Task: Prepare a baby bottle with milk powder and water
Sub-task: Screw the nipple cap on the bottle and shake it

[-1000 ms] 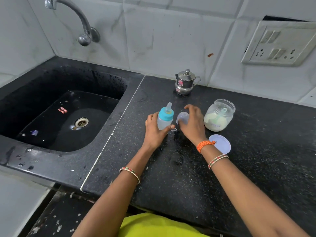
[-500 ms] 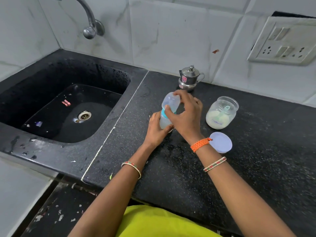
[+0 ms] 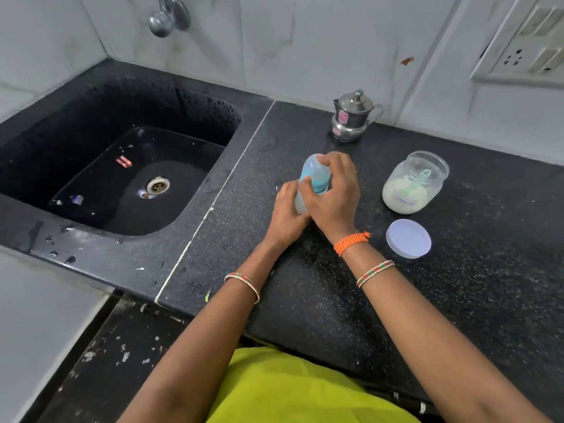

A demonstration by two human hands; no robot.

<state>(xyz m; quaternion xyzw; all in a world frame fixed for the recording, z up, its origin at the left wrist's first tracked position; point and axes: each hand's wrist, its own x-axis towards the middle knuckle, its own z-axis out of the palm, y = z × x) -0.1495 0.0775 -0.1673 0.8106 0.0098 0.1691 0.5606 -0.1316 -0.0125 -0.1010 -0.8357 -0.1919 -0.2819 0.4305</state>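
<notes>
The bottle stands upright on the counter, mid-scene, right of the sink; the left hand grips its base, the right hand wraps the cap from above; its long axis is vertical, so pressing the cap home runs straight down.

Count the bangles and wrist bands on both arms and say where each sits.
3: one beaded bangle on the left wrist; an orange thread band and a beaded bangle on the right. More may be hidden underneath.
</notes>
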